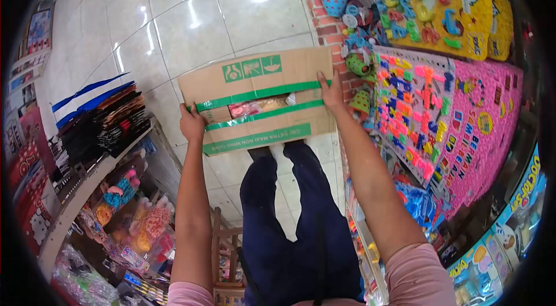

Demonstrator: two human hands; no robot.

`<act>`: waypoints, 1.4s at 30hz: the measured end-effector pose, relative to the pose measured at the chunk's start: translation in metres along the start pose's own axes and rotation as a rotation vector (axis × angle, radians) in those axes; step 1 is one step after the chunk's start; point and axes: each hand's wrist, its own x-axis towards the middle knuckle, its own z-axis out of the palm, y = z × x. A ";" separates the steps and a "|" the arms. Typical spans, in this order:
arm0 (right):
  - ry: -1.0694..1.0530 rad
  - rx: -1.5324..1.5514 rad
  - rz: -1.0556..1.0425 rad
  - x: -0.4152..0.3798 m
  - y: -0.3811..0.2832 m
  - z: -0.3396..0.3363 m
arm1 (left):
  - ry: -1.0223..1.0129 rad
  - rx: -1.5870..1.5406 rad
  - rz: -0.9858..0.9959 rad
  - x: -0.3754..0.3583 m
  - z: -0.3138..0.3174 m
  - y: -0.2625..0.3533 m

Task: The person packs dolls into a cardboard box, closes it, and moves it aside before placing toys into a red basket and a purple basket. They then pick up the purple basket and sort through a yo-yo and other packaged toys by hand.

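Observation:
A brown cardboard box (pixel 260 82) with green tape and green printed symbols is held out in front of my legs. Its top flaps stand slightly apart, and through the gap show pink and pale plastic-wrapped goods (pixel 260 107). My left hand (pixel 192 124) grips the box's left end, thumb near the gap. At the opposite end, my right hand (pixel 332 91) is closed on the edge, thumb on top. The undersides of the fingers are hidden by the box.
To the right hang a pink bag of toy letters (pixel 478 132) and a yellow one (pixel 463 4), beside small toys on a brick-patterned ledge (pixel 331 31). On the left, a shelf (pixel 95 196) holds stacked dark packets (pixel 110 126) and wrapped goods. Shiny floor tiles (pixel 185 16) lie ahead.

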 end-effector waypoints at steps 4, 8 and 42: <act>-0.185 -0.110 0.105 0.009 0.026 -0.012 | -0.192 -0.104 0.135 0.032 -0.005 -0.035; -0.270 -0.359 0.193 -0.012 -0.026 -0.054 | -0.369 0.131 0.032 0.028 -0.017 -0.049; 0.191 0.141 0.722 -0.612 -0.055 -0.200 | -0.826 0.773 1.207 -0.105 -0.184 -0.049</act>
